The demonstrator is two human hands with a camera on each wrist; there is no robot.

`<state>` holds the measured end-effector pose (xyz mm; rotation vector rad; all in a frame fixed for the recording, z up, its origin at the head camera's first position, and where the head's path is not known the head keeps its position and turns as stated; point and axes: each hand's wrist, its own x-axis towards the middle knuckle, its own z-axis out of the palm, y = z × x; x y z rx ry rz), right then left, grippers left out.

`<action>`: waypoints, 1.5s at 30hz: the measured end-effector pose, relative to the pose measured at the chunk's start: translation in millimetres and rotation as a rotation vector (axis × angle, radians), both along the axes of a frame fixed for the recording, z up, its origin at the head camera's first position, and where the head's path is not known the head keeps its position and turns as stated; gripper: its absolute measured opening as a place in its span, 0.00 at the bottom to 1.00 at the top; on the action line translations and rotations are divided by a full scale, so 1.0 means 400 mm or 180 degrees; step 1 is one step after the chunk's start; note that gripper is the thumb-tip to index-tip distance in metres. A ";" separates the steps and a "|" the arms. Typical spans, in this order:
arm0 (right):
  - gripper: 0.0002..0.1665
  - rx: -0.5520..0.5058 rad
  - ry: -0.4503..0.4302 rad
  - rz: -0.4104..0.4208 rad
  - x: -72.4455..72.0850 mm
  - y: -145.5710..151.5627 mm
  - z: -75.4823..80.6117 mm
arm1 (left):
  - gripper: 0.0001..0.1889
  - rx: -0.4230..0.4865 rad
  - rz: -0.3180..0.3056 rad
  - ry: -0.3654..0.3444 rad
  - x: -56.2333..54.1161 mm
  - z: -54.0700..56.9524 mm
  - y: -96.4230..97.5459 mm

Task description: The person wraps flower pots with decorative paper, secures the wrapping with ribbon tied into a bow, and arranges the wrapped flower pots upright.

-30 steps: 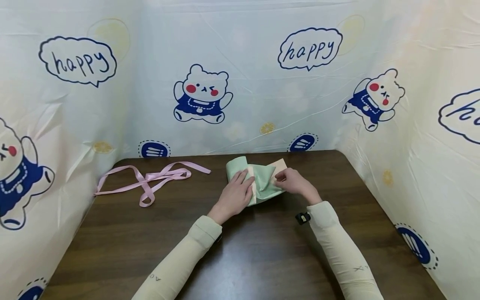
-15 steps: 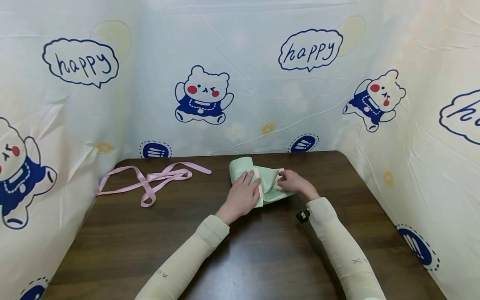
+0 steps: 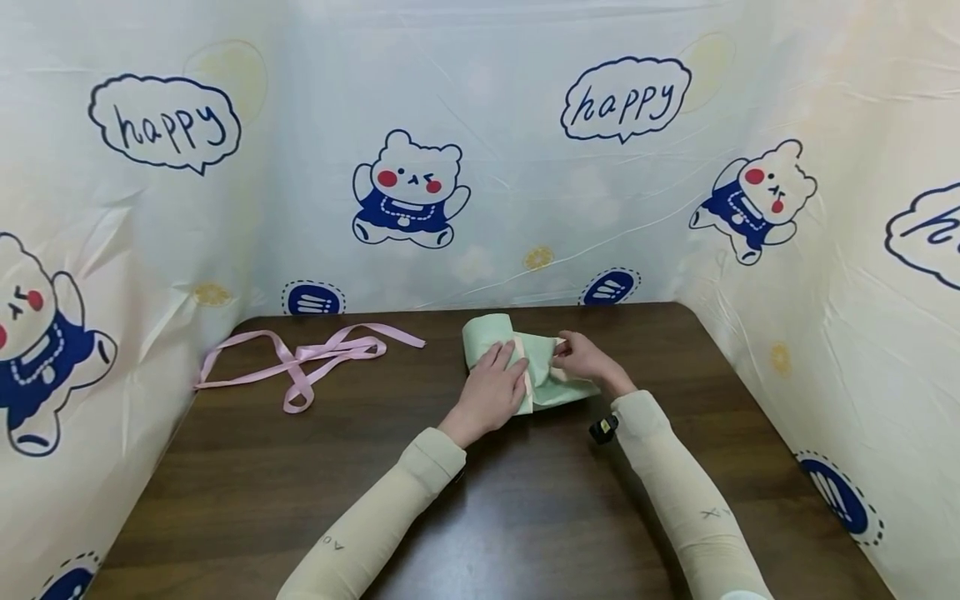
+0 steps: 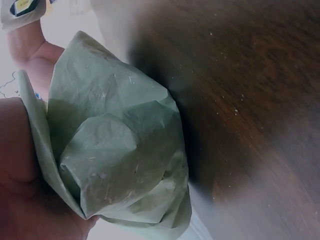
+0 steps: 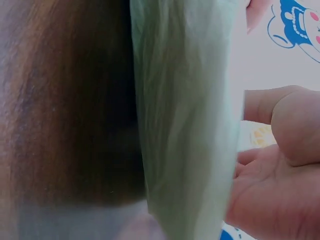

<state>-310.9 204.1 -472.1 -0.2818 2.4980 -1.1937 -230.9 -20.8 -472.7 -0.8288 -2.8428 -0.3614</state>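
Note:
A parcel wrapped in pale green paper (image 3: 489, 330) lies near the back of the table, with a cream edge strip along its fold. My left hand (image 3: 486, 393) presses the wrap with fairly straight fingers spread over that fold. At the right end, my right hand (image 3: 588, 363) pinches a flap of the paper between curled fingers and thumb. The left wrist view has the folded, creased end of the green paper (image 4: 110, 160) close up, with loose pleats tucked inward. In the right wrist view, a wrinkled side of the wrap (image 5: 187, 120) hides the fingertips. Whatever is inside the paper is hidden.
A loose pink ribbon (image 3: 291, 363) lies looped on the left back of the brown wooden table (image 3: 510, 517). Pale curtains (image 3: 510, 208) printed with bears enclose the back and both sides.
The parcel and my left hand have shifted slightly right. My right hand has drawn the cream-sided flap inward, so less of its cream side shows now.

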 end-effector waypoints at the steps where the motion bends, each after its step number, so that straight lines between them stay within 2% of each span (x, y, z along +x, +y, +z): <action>1: 0.32 0.0011 -0.0024 0.0034 0.000 0.001 0.000 | 0.23 -0.0004 0.0006 -0.0003 0.000 0.001 0.001; 3: 0.24 0.0046 -0.0080 0.0102 -0.002 0.003 -0.006 | 0.23 -0.0012 0.0002 -0.0019 0.000 0.003 0.003; 5: 0.21 0.0059 -0.0134 0.0150 -0.002 0.003 -0.012 | 0.23 -0.0024 -0.0006 -0.0029 0.000 0.004 0.004; 7: 0.23 -0.0022 -0.0200 0.0142 -0.001 0.003 -0.018 | 0.23 -0.0037 -0.0008 -0.0031 -0.001 0.005 0.005; 14: 0.34 -0.0544 -0.0720 -0.0023 -0.008 0.012 -0.032 | 0.23 -0.0123 -0.0003 -0.0038 -0.004 0.005 0.011; 16: 0.29 -0.0552 -0.0702 0.0011 -0.011 0.020 -0.034 | 0.23 -0.0116 -0.0006 -0.0048 -0.004 0.007 0.013; 19: 0.10 -0.0439 -0.0603 0.0045 -0.013 0.034 -0.032 | 0.23 -0.0074 0.0001 -0.0065 -0.004 0.009 0.016; 20: 0.09 -0.0380 -0.0564 0.0066 -0.013 0.040 -0.031 | 0.23 -0.0057 0.0000 -0.0065 -0.003 0.009 0.017; 23: 0.20 -0.0101 -0.0457 -0.0035 -0.009 0.057 -0.031 | 0.22 -0.0038 -0.0019 -0.0066 -0.003 0.009 0.018; 26: 0.26 0.0150 -0.0440 -0.0228 -0.005 0.076 -0.034 | 0.22 -0.0032 -0.0055 -0.0056 -0.003 0.010 0.019; 29: 0.28 0.0334 -0.0498 -0.0368 -0.002 0.088 -0.033 | 0.21 -0.0050 -0.0076 -0.0040 -0.004 0.011 0.022; 34: 0.30 0.0392 -0.0549 -0.0500 0.003 0.090 -0.025 | 0.21 -0.0126 -0.0066 0.0057 -0.006 0.008 0.033; 39: 0.31 0.0500 -0.0487 -0.0634 0.007 0.084 -0.034 | 0.21 -0.0230 -0.0105 0.0107 0.002 0.006 0.045; 45: 0.31 0.0646 -0.0386 -0.0712 0.017 0.074 -0.031 | 0.20 -0.0219 -0.0081 0.0091 0.004 -0.002 0.055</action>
